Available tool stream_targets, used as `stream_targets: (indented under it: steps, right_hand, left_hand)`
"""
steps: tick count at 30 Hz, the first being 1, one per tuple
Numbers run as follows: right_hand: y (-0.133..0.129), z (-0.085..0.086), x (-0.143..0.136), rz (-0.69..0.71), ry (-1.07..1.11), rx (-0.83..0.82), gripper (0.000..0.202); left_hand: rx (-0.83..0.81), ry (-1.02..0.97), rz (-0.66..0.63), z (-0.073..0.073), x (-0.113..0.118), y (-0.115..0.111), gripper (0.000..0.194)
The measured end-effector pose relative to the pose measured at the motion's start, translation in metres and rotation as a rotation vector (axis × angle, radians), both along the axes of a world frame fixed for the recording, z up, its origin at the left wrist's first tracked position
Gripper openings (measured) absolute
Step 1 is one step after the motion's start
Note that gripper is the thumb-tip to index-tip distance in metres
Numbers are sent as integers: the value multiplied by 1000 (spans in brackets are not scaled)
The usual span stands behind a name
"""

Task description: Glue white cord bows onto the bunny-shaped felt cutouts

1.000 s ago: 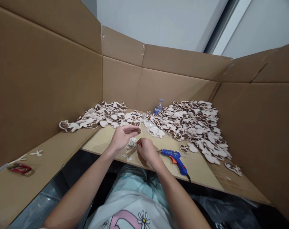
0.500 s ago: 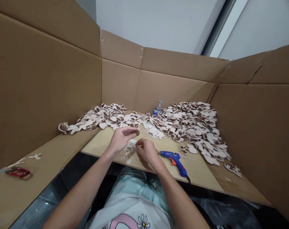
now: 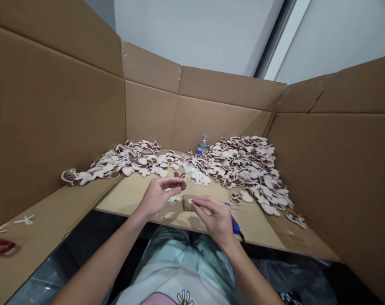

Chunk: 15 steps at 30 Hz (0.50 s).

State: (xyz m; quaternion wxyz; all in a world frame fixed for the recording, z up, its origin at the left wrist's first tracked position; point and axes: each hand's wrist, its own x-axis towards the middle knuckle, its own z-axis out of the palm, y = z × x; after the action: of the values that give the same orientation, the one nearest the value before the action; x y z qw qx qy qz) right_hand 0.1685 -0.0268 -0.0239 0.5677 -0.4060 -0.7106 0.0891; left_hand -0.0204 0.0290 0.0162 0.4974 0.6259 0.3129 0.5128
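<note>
My left hand [image 3: 160, 195] holds a small brown and white bow-shaped piece [image 3: 180, 180] between thumb and fingers above the light board. My right hand [image 3: 215, 214] pinches a tiny white tag [image 3: 191, 201] in front of a brown block [image 3: 188, 203] on the board. Small white tags [image 3: 174, 199] lie between the hands. The blue glue gun [image 3: 235, 226] is mostly hidden behind my right hand and wrist. Beyond the hands, a brown piece with a cream bow [image 3: 235, 198] rests beside a white one [image 3: 246, 196].
Large heaps of brown and white pieces lie at the back left [image 3: 132, 159] and right [image 3: 246, 161]. A plastic bottle [image 3: 202, 146] stands between them. Cardboard walls [image 3: 224, 101] surround the table. A red tool [image 3: 1, 245] sits at far left.
My right hand has moved right from the tags to the brown block and now pinches a tag. My left hand keeps its piece. The view has shifted slightly to the right.
</note>
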Motion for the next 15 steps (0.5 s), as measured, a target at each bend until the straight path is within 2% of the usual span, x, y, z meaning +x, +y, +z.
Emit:
stream_targets:
  steps: [7,10,15]
  right_hand:
    - [-15,-4,10,4,346,-227,11]
    - [-18,0,13,21,369,-221,4]
    - [-21,7,19,54,397,-164,19]
  left_hand:
    - [36,92,-45,-4,10,-9,20]
    - [40,106,-56,-6,14,-12,22]
    - [43,127,-79,-7,17,-17,22]
